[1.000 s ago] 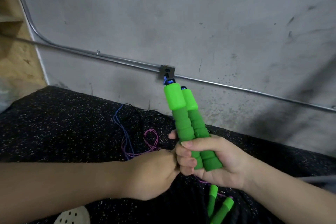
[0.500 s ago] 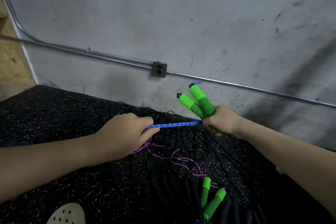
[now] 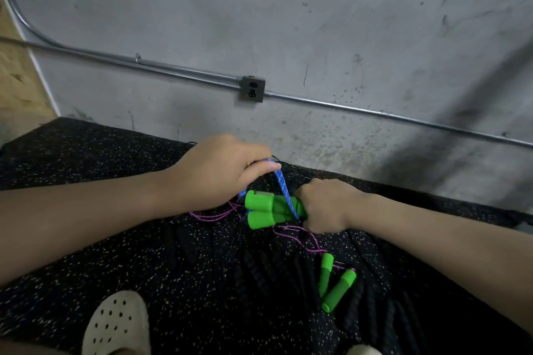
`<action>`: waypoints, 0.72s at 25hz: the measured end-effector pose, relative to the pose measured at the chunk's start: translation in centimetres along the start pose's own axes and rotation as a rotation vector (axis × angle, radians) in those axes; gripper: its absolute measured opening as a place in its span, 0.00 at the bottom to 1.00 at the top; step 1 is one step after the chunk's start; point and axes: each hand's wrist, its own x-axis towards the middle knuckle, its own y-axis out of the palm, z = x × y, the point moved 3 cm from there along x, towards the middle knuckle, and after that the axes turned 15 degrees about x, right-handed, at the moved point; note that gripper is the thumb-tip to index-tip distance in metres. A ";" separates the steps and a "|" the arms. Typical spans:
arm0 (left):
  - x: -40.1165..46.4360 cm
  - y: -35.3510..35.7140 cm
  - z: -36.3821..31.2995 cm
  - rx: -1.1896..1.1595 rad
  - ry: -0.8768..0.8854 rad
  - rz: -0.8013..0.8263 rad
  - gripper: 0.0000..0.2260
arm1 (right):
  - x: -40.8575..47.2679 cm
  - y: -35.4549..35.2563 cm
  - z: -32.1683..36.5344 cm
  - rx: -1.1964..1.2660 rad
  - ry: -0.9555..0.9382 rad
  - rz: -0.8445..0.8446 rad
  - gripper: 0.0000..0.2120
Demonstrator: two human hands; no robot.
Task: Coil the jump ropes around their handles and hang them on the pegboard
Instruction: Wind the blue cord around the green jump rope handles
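Left hand (image 3: 222, 173) pinching flat woven blue rope (image 3: 284, 190), drawn taut over paired foam green handles (image 3: 268, 209). Right hand (image 3: 323, 206) fisted round those handles, low over speckled black rubber floor (image 3: 86, 170). Purple cord (image 3: 213, 216) tangled beneath; second green handle pair (image 3: 336, 282) lying rightward among ribbed black ropes (image 3: 253, 271).

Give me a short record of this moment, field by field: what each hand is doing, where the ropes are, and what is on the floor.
left hand: the left hand pinches the blue braided rope and draws it across the handles
right hand: the right hand grips the pair of bright green foam handles, held side by side
wrap state: one turn of blue rope crosses the handles
second rope: another pair of green foam handles lies on the black speckled rubber floor with a purple cord
pegboard: not in view
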 end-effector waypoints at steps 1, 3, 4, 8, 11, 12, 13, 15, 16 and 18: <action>0.1 0.3 0.0 -0.058 -0.041 0.002 0.22 | -0.4 -0.1 0.7 -0.043 -0.078 -0.014 0.08; 0.2 0.9 0.5 -0.195 -0.128 0.035 0.22 | -1.4 -0.6 2.1 -0.092 -0.220 -0.055 0.09; 0.4 1.1 0.6 -0.269 -0.152 0.067 0.22 | -1.8 -0.7 2.6 -0.107 -0.286 -0.090 0.09; 1.0 2.1 1.0 -0.788 -0.232 0.289 0.17 | -4.5 -1.2 4.5 0.253 -0.468 -0.116 0.08; 0.5 4.3 3.0 -0.916 -0.357 0.386 0.15 | -5.6 -3.9 3.8 0.782 -0.430 -0.166 0.14; 0.2 4.7 3.4 -0.840 -0.384 0.392 0.14 | -5.7 -4.6 3.2 0.901 -0.385 -0.196 0.14; 0.1 4.7 3.3 -0.786 -0.378 0.394 0.15 | -5.5 -5.1 2.5 0.999 -0.353 -0.239 0.12; 0.3 3.5 1.3 -0.749 -0.296 0.348 0.20 | -4.8 -5.5 1.3 1.147 -0.296 -0.342 0.10; 0.6 2.6 0.1 -0.699 -0.245 0.306 0.22 | -4.4 -5.4 0.9 1.202 -0.263 -0.389 0.10; 1.1 0.9 -1.9 -0.506 -0.197 0.257 0.25 | -4.0 -5.1 0.3 1.262 -0.202 -0.457 0.09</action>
